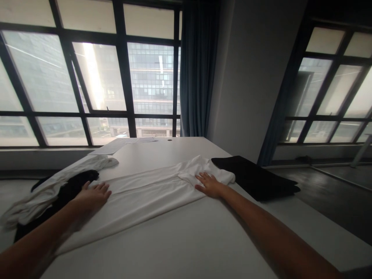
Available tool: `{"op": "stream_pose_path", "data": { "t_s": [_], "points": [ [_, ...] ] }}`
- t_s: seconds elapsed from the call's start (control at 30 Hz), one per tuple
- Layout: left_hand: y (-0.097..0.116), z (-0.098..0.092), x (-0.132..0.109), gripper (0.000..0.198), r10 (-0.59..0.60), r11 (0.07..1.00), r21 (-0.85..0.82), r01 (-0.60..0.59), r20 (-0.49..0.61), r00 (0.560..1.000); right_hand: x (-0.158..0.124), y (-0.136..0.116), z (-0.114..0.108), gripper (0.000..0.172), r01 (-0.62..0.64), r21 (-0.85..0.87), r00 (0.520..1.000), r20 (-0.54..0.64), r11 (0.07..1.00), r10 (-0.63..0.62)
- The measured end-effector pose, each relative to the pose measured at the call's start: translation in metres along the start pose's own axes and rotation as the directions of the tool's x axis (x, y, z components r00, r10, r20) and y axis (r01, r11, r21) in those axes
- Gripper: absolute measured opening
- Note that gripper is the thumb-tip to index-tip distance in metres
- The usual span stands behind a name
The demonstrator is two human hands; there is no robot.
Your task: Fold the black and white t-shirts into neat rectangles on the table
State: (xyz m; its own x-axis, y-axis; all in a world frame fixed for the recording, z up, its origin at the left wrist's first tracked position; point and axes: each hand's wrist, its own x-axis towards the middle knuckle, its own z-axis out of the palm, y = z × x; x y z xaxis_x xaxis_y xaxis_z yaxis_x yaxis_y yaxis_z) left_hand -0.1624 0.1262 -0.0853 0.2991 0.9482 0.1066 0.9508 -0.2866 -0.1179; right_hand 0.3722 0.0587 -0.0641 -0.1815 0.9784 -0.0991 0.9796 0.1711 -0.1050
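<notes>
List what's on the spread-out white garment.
The white garment has the left hand at its left end, the right hand at its bunched end; fabric beneath them is hidden.

The garment (pixel 151 192) is plain white, the worktop (pixel 174 240) white, the right-hand pile (pixel 252 176) black, the curtain (pixel 196 77) slate blue, the window frames (pixel 126 77) black.

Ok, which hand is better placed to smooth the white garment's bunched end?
Right hand, likely: it rests on the white garment at that bunched end; the left hand is toward the other end.
</notes>
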Motion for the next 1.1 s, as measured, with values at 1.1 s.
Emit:
{"op": "stream_pose_path", "data": {
  "t_s": [1.1],
  "points": [
    [0.045,-0.009,-0.02,0.046,0.246,0.916,-0.298,-0.269,-0.116,0.962,0.213,-0.1,-0.007,0.076,-0.266,0.082,0.964,0.004,0.961,0.267]
  ]
}}
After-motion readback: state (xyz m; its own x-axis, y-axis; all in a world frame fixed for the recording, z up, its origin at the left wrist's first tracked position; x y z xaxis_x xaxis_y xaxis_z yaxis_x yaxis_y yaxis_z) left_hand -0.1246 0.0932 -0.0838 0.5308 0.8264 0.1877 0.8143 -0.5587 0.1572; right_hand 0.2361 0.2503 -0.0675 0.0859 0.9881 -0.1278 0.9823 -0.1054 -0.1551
